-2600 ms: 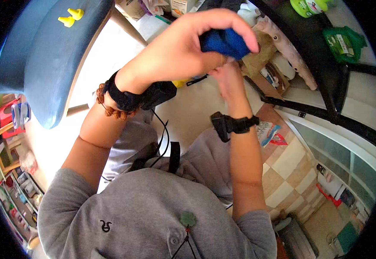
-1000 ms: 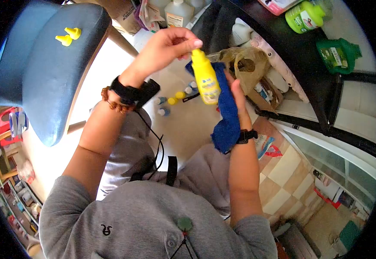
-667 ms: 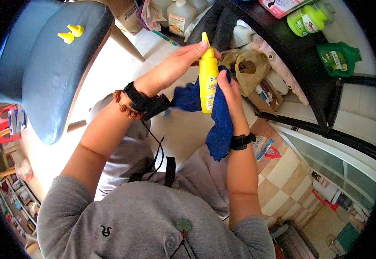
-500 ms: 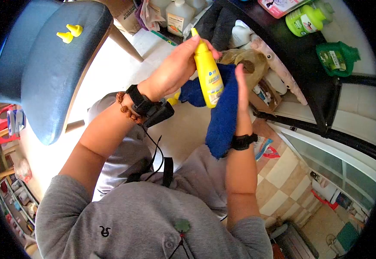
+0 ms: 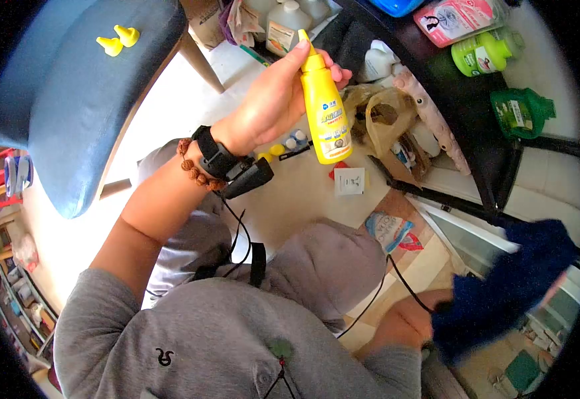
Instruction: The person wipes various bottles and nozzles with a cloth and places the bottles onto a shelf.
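My left hand [image 5: 280,100] grips a yellow squeeze bottle [image 5: 326,116] near its neck, nozzle pointing up and label facing me. Far over to the right, my right hand [image 5: 556,287] is mostly covered by a dark blue cloth [image 5: 503,286] that it carries. Motion blurs this cloth, and the fingers barely show behind it. Two small yellow caps [image 5: 118,40] lie on the blue cushioned chair [image 5: 70,100] at the upper left.
A black shelf [image 5: 463,113] at the upper right bears a pink pack [image 5: 459,20], a light green bottle [image 5: 479,54] and a green container [image 5: 521,113]. White jugs [image 5: 287,26] stand at the back. A brown plastic bag [image 5: 386,110] and a white packet [image 5: 350,181] are beyond my knees.
My right hand has swung from beside the bottle far to the right and down, taking the blue cloth along. The bottle stays in my left hand, slightly turned towards me.
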Motion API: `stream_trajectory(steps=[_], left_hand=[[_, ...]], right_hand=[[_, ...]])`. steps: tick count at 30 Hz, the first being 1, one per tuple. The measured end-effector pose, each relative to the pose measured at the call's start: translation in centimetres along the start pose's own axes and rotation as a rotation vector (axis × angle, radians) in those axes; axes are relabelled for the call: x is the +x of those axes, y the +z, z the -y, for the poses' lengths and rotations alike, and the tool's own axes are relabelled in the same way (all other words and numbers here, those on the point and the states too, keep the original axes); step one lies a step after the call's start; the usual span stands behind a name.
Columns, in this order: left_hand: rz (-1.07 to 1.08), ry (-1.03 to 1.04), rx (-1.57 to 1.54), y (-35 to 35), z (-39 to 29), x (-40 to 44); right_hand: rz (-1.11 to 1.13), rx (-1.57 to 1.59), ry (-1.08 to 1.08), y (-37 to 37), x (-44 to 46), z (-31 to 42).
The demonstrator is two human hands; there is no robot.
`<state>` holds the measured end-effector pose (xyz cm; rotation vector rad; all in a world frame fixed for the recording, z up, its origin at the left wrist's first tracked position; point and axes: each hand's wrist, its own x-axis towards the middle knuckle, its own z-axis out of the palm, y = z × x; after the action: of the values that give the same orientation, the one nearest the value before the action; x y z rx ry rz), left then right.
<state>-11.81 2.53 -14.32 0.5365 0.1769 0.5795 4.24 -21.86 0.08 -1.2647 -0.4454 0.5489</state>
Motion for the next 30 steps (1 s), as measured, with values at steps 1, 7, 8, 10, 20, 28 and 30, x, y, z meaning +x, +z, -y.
stream_trajectory(steps=[1,7,8,10,20,28,30], left_hand=[[0.007,-0.006,-0.007,0.1,0.1,0.1],[0.028,-0.087,0.015,0.8,0.4,0.0],[0.016,-0.097,0.003,0.7,0.5,-0.1],[-0.007,-0.106,-0.008,0.2,0.6,-0.2],[-0.151,-0.169,0.240,1.6,1.0,-1.6],[-0.127,0.155,0.675,1.1,4.2,-2.8],[-0.175,0.254,0.655,2.4,3.8,-3.4]], right_hand=[[0.052,-0.106,-0.043,0.1,-0.7,0.8],[0.707,-0.745,-0.208,3.7,-4.5,-1.4],[0.813,-0.789,-0.248,4.7,-4.6,-3.1],[0.951,-0.833,-0.324,6.2,-4.6,-6.9],[0.879,-0.807,-0.652,8.7,-1.5,-14.1],[0.220,-0.699,-0.787,10.9,-1.9,-20.1],[0.151,-0.563,-0.501,10.9,-1.2,-21.2]])
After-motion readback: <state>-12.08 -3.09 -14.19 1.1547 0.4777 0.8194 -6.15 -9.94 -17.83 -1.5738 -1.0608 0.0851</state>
